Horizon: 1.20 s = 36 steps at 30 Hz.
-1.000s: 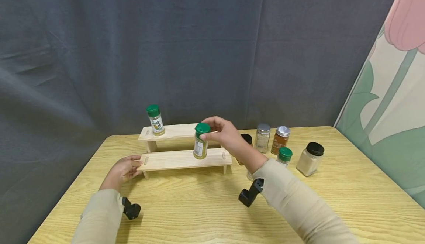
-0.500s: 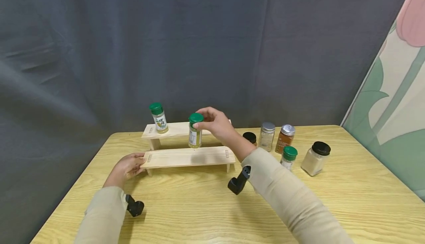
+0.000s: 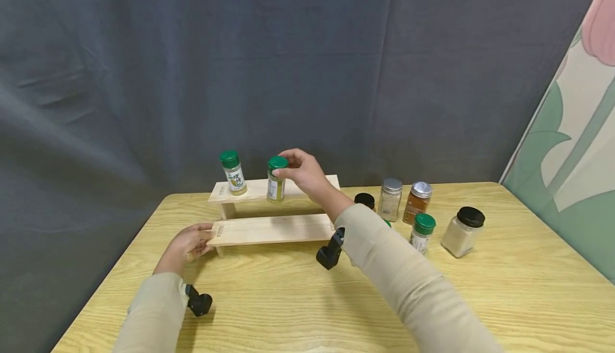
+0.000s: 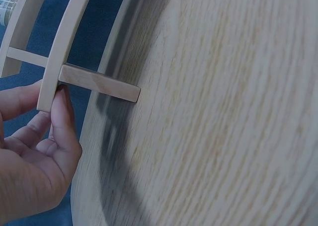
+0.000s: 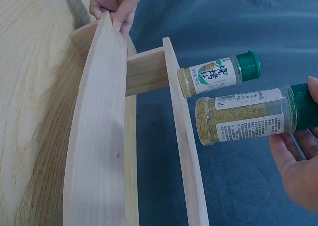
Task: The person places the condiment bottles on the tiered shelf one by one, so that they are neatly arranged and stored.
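Note:
A two-tier wooden shelf [image 3: 274, 230] stands on the table. My left hand [image 3: 188, 243] pinches the left end of its lower board, thumb and finger on either face in the left wrist view [image 4: 37, 171]. By its green cap, my right hand [image 3: 309, 177] holds a spice jar [image 3: 276, 188] of yellowish powder upright at the upper board. In the right wrist view the jar's [image 5: 243, 116] base is close to that board; whether they touch I cannot tell. A similar green-capped jar [image 3: 235, 178] stands to its left on the upper board.
Right of the shelf stand two silver-capped jars [image 3: 390, 201], a green-capped jar [image 3: 422, 233], a black-capped jar [image 3: 462, 231] and another black cap [image 3: 364, 200] partly behind my right arm. A dark curtain [image 3: 288, 64] hangs behind the table [image 3: 269, 299].
My right hand has carried the green-capped spice jar from over the lower board back and left to the upper board. My left hand keeps its grip on the shelf's end.

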Each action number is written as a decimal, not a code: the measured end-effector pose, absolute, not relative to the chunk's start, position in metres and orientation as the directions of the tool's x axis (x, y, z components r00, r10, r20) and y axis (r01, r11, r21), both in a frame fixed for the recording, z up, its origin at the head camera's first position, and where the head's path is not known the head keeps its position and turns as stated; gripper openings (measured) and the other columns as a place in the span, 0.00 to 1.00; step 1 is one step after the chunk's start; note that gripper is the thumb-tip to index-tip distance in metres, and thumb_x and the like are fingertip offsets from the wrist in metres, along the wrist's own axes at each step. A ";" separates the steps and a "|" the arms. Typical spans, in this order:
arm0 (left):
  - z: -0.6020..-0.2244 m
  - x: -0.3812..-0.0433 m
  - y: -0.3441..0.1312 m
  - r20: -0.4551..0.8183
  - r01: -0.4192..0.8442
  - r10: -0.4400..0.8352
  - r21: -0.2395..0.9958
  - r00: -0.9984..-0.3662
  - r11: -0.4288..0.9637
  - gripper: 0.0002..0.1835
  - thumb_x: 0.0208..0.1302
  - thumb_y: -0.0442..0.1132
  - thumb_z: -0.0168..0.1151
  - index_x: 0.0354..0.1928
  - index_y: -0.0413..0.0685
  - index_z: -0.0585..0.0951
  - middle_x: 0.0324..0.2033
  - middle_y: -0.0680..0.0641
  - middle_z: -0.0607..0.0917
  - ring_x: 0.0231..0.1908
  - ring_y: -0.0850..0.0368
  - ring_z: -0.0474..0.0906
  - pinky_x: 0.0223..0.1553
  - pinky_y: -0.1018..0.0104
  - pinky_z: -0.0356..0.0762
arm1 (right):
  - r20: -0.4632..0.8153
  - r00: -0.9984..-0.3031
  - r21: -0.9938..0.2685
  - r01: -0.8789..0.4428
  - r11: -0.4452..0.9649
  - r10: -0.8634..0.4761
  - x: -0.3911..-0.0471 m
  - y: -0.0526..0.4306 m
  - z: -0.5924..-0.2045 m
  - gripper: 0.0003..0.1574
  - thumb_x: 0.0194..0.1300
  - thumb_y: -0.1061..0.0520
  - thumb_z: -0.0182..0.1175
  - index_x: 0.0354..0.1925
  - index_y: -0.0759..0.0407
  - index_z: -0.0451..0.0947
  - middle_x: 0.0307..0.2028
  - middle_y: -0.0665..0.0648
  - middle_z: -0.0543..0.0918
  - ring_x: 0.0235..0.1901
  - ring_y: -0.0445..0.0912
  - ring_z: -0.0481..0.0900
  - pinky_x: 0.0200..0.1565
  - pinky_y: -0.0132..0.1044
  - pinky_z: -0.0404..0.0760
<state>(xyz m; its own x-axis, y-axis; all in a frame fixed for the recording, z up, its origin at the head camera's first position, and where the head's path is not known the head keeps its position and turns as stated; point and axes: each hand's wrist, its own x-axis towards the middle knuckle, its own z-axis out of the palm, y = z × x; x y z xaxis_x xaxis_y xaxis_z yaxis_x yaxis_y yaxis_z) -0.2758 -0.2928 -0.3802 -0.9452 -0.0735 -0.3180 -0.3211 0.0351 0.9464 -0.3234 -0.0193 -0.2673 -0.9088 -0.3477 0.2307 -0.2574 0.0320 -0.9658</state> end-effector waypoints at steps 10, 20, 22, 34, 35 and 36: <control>-0.382 -0.273 -0.292 -0.306 -0.309 -0.076 0.951 -0.949 0.027 0.26 0.59 0.28 0.48 0.58 0.28 0.53 0.20 0.51 0.75 0.18 0.64 0.72 0.21 0.76 0.70 | 0.248 -0.909 -0.958 -0.281 0.055 -0.335 -0.333 -0.034 -0.270 0.22 0.53 0.64 0.59 0.47 0.63 0.67 0.40 0.59 0.73 0.40 0.49 0.72 0.44 0.44 0.70; -0.384 -0.275 -0.290 -0.308 -0.314 -0.097 0.949 -0.946 0.043 0.25 0.60 0.28 0.48 0.58 0.29 0.55 0.20 0.51 0.75 0.19 0.64 0.71 0.21 0.75 0.69 | 0.251 -0.922 -0.951 -0.292 0.103 -0.296 -0.343 -0.047 -0.269 0.21 0.52 0.64 0.60 0.46 0.62 0.67 0.38 0.58 0.73 0.39 0.48 0.71 0.43 0.43 0.71; -0.384 -0.276 -0.291 -0.308 -0.314 -0.104 0.948 -0.946 0.046 0.26 0.59 0.28 0.48 0.58 0.29 0.55 0.21 0.51 0.75 0.19 0.64 0.71 0.22 0.74 0.69 | 0.256 -0.920 -0.948 -0.299 0.109 -0.297 -0.345 -0.050 -0.268 0.21 0.52 0.64 0.60 0.46 0.63 0.67 0.39 0.59 0.73 0.39 0.48 0.71 0.43 0.43 0.71; -0.384 -0.276 -0.292 -0.290 -0.295 -0.082 0.954 -0.954 0.055 0.25 0.60 0.28 0.48 0.57 0.28 0.55 0.20 0.52 0.76 0.19 0.64 0.72 0.21 0.75 0.70 | 0.256 -0.926 -0.946 -0.299 0.127 -0.277 -0.355 -0.061 -0.273 0.21 0.52 0.64 0.60 0.46 0.62 0.68 0.38 0.57 0.73 0.38 0.47 0.72 0.39 0.37 0.72; -0.383 -0.275 -0.292 -0.287 -0.291 -0.077 0.955 -0.955 0.052 0.25 0.59 0.28 0.48 0.57 0.28 0.55 0.20 0.52 0.76 0.19 0.64 0.72 0.21 0.75 0.70 | 0.256 -0.927 -0.945 -0.299 0.130 -0.274 -0.355 -0.061 -0.273 0.21 0.52 0.64 0.61 0.46 0.62 0.68 0.38 0.57 0.73 0.38 0.47 0.72 0.39 0.37 0.72; -0.384 -0.275 -0.292 -0.285 -0.289 -0.074 0.956 -0.956 0.052 0.25 0.59 0.28 0.48 0.57 0.27 0.55 0.20 0.52 0.76 0.18 0.64 0.72 0.21 0.75 0.70 | 0.255 -0.928 -0.945 -0.299 0.131 -0.273 -0.355 -0.062 -0.274 0.21 0.52 0.64 0.61 0.46 0.62 0.68 0.38 0.57 0.73 0.38 0.47 0.72 0.39 0.37 0.72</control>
